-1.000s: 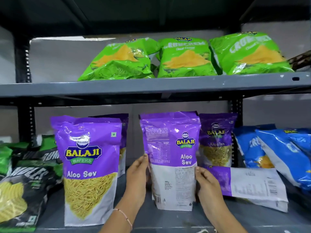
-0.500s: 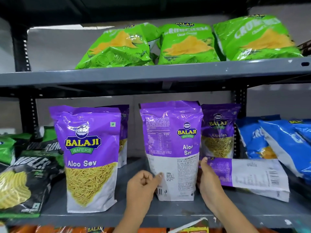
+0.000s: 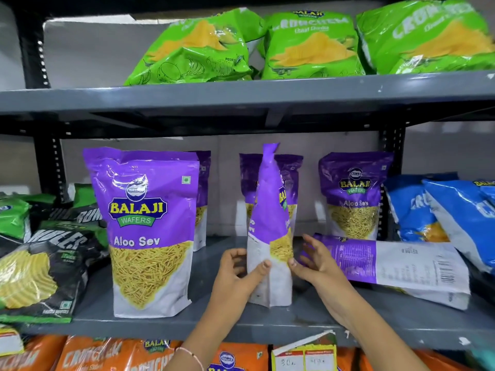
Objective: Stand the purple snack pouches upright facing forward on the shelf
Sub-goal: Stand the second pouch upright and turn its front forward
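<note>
A: Head cam: both hands low on the middle purple pouch [image 3: 270, 226], mid-shelf, standing on its base but edge-on to us. Why held like that?

B: Looks like a spin in progress, imo. Left hand [image 3: 235, 277] has thumb on the near face w/ fingers curled round the left side; right hand [image 3: 318, 263] has fingers spread, tips touching the right edge. So a light two-sided pinch on the pouch, low down, prob so the base stays planted on the shelf [image 3: 214, 321] while it pivots.

A: And how's the pouch look?

B: Purple top, white bottom, yellow sev print showing on the right face, partial logo letters. Top seal tapers to a narrow point. Upright, not leaning much. Front not facing fwd yet.

A: Others?

B: Big left pouch [image 3: 150, 228] upright, front out. Back-right pouch [image 3: 353, 194] too. One lying flat [image 3: 396, 271] just beside the right hand, back side up, needs standing.
</note>
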Motion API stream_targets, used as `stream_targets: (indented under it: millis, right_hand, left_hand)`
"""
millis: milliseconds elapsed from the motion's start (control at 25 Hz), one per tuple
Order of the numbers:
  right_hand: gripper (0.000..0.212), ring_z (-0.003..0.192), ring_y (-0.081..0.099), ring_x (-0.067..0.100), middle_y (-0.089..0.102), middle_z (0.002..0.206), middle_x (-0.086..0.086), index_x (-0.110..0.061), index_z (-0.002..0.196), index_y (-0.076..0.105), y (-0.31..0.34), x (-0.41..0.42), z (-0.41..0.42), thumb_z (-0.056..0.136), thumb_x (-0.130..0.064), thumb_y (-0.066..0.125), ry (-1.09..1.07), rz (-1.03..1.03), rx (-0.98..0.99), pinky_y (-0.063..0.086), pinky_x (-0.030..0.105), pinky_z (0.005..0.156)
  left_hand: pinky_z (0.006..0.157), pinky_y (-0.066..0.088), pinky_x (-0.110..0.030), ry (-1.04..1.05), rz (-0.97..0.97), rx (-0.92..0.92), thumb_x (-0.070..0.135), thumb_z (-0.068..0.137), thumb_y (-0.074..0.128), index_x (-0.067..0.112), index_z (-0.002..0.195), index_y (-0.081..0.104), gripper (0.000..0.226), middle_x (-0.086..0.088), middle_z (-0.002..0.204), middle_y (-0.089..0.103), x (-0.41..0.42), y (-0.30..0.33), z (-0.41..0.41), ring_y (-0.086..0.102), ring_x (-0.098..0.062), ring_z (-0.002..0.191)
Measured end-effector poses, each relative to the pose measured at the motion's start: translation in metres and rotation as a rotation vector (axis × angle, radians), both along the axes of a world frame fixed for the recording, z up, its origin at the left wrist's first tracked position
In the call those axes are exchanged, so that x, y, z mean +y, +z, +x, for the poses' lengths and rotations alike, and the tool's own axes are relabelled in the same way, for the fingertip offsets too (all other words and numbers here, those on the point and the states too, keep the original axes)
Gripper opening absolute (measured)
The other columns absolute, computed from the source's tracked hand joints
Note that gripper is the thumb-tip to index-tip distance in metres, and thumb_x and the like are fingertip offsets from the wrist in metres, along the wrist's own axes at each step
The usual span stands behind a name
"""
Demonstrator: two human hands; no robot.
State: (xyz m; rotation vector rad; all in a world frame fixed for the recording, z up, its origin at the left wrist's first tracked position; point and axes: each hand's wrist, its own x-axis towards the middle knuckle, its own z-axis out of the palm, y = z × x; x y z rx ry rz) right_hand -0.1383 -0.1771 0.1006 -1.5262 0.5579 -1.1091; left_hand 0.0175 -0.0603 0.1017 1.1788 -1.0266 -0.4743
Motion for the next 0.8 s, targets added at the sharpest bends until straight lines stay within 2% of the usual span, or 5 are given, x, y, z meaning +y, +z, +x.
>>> stream_targets:
  millis: [80, 200, 360, 520, 800]
  right_hand:
    - [0.100, 0.120, 0.050, 0.007, 0.050, 0.125, -0.014, -0.031, 0.142, 0.031, 0.001, 0.001, 0.001, 0.062, -0.016, 0.090, 0.081, -0.002, 0.019, 0.039, 0.033, 0.110]
    - [0.127, 0.123, 0.057, 0.008, 0.058, 0.134, -0.011, -0.036, 0.144, 0.029, 0.001, 0.000, 0.003, 0.039, -0.028, 0.099, 0.193, -0.001, 0.042, 0.046, 0.029, 0.101]
    - [0.092, 0.113, 0.070, 0.017, 0.075, 0.119, -0.002, -0.021, 0.130, 0.052, 0.003, 0.003, -0.002, 0.050, -0.012, 0.096, 0.154, -0.001, 0.006, 0.055, 0.032, 0.093]
    - [0.072, 0.114, 0.069, 0.015, 0.075, 0.119, -0.003, -0.020, 0.125, 0.060, 0.001, 0.003, -0.002, 0.061, -0.008, 0.090, 0.082, -0.054, 0.002, 0.055, 0.033, 0.095]
    - [0.087, 0.122, 0.063, 0.012, 0.069, 0.128, -0.006, -0.025, 0.129, 0.053, 0.002, 0.010, -0.007, 0.053, -0.031, 0.094, 0.057, -0.094, 0.075, 0.049, 0.045, 0.106]
  left_hand:
    - [0.078, 0.053, -0.021, -0.050, 0.033, 0.015, 0.052, 0.051, 0.083, 0.016, 0.111, 0.053, 0.076, -0.004, 0.112, 0.071, -0.001, 0.000, 0.001, 0.070, -0.015, 0.102]
    - [0.086, 0.051, -0.027, -0.180, 0.059, 0.134, 0.039, 0.072, 0.078, 0.012, 0.112, 0.060, 0.050, -0.003, 0.111, 0.075, -0.005, 0.003, 0.010, 0.071, -0.013, 0.103]
    - [0.107, 0.043, -0.042, -0.213, 0.086, 0.262, 0.021, 0.098, 0.050, 0.008, 0.118, 0.066, 0.028, -0.009, 0.121, 0.072, -0.018, -0.001, 0.025, 0.063, -0.025, 0.119]
    - [0.089, 0.055, -0.027, -0.186, 0.064, 0.183, 0.023, 0.091, 0.061, 0.018, 0.117, 0.065, 0.026, 0.000, 0.116, 0.075, -0.023, 0.003, 0.020, 0.071, -0.015, 0.107]
    - [0.101, 0.051, -0.040, -0.183, 0.098, 0.052, 0.042, 0.067, 0.081, 0.030, 0.109, 0.061, 0.049, 0.002, 0.119, 0.073, -0.016, 0.005, 0.019, 0.069, -0.015, 0.111]
